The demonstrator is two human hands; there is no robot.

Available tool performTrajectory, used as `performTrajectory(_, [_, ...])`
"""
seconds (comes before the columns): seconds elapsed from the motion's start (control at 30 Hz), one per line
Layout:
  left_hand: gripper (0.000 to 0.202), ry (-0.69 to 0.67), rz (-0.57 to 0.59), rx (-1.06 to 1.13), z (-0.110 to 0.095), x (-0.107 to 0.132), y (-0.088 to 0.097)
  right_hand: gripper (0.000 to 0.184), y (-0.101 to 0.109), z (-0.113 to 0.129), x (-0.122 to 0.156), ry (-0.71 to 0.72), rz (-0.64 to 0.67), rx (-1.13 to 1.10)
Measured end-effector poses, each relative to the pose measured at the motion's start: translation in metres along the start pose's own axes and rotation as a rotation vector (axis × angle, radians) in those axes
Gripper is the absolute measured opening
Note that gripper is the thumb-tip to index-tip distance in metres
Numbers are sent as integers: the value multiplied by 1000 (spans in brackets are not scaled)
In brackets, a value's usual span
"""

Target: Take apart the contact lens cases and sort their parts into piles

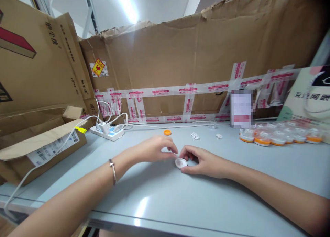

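Note:
A small white round case part (181, 163), shallow and cup-like, is at the middle of the table. My right hand (199, 160) grips it by the edge, thumb on the near side and fingers curled at the far side. My left hand (157, 149) comes in from the left, its thumb and fingertips closing together at the part's left rim. Whatever those fingertips pinch, if anything, is too small to make out. Beyond my hands lie an orange ring-shaped part (167, 132) and small white pieces (195, 136), with another white piece (219, 136) to their right.
Several clear-topped white and orange cases (277, 137) stand grouped at the right. A small clear cup (212, 124) sits at the back. On the left are a white power strip (109, 132) with cables and an open cardboard box (48, 144). Large cardboard (165, 58) walls the back.

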State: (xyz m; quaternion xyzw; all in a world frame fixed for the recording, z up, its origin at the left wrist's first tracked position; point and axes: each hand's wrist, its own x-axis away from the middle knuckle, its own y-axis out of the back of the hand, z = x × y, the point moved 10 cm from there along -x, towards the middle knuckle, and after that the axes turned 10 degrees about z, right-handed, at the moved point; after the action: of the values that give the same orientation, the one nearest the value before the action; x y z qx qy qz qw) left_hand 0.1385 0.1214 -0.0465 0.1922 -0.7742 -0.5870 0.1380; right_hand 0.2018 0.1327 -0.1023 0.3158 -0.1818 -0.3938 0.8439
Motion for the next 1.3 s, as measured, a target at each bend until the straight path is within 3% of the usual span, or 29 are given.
performTrajectory(0.1, [14,-3,7,83,-1,-9,-18,27,0,0,-1,7,-4,25])
performTrajectory(0.2, [14,10,-49,115,5,-4,-23,28,1,-1,-2,12,-8,29])
performTrajectory(0.47, [24,57,-57,186,10,0,-25,37,0,-4,-3,-3,19,-17])
performTrajectory(0.77, [27,78,-82,420,11,-2,-32,53,-2,-13,-5,3,13,-103])
performTrajectory(0.9, [27,87,-101,420,15,1,-21,67,-2,-14,-4,-4,22,-132])
performTrajectory(1.0, [30,152,-211,401,48,18,9,70,-2,-14,-3,-10,35,-147])
performTrajectory(1.13, [33,400,-420,263,129,63,48,67,-2,-13,-2,-8,47,-148])
performTrajectory(1.2, [38,513,-385,176,161,76,47,66,-2,-13,-2,-12,54,-140])
performTrajectory(1.3, [37,542,-290,135,183,77,31,65,-3,-13,-1,-21,59,-121])
